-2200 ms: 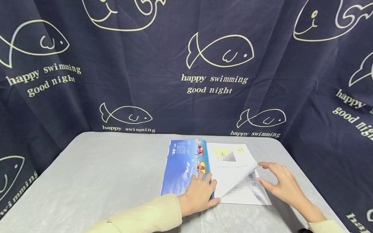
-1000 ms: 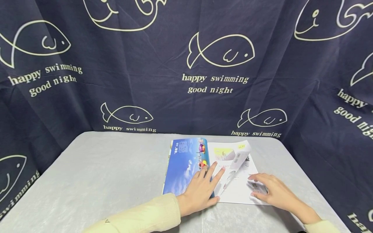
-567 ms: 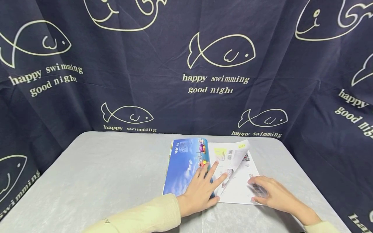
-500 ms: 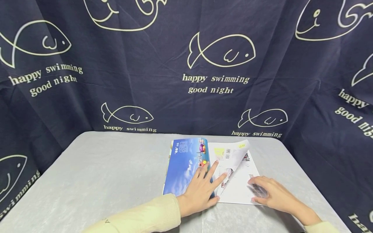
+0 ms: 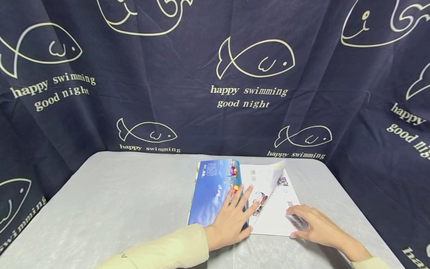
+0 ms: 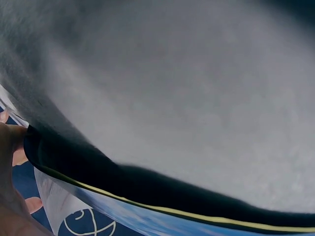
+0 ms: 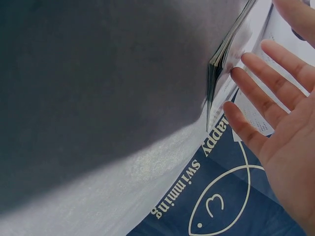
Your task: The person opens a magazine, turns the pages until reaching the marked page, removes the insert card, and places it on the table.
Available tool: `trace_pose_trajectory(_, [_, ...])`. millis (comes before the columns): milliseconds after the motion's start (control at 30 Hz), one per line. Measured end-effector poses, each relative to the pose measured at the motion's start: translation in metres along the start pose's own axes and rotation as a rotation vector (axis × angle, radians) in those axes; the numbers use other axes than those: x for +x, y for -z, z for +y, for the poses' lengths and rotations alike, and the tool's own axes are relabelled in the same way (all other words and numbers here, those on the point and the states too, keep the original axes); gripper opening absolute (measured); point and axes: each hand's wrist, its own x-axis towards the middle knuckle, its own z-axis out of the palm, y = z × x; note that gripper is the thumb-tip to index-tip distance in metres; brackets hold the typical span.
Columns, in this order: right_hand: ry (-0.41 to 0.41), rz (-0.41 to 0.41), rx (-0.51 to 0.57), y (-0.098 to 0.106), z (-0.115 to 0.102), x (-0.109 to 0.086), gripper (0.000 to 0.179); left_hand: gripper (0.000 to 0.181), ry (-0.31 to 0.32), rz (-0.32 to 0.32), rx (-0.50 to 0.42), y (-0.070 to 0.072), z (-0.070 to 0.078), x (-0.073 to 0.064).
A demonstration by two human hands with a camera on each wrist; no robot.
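An open magazine (image 5: pixel 211 198) lies on the table, with a blue picture page on the left and white printed pages on the right. My left hand (image 5: pixel 230 220) rests spread across its spine, fingers straight, with the index finger on a half-turned white leaf (image 5: pixel 268 183). That leaf curls up toward the left, showing the page (image 5: pixel 277 220) beneath. My right hand (image 5: pixel 317 228) is at the lower right edge of the pages, thumb and fingertips apart. The right wrist view shows its fingers (image 7: pixel 268 81) extended beside the page stack (image 7: pixel 216 64).
The magazine lies toward the right of a grey cloth-covered table (image 5: pixel 127 198). Dark blue curtains (image 5: pixel 188 112) with white fish drawings and lettering surround the table at the back and sides.
The right hand has left the lifted leaf's corner and moved down and left to the page edge. The leaf has curled farther left, and the left index finger has spread onto it.
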Motion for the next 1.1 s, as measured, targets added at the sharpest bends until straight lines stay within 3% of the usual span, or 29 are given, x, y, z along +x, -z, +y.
trace_pose_trajectory(600, [0.010, -0.014, -0.011, -0.0007, 0.0000, -0.0017, 0.055, 0.059, -0.021, -0.014, -0.028, -0.0017, 0.0021, -0.0008])
trace_pose_trajectory(1100, [0.071, -0.002, 0.112, 0.0010, 0.0034, 0.0007, 0.044, 0.063, 0.003, -0.094, 0.008, 0.0003, -0.0001, -0.0025])
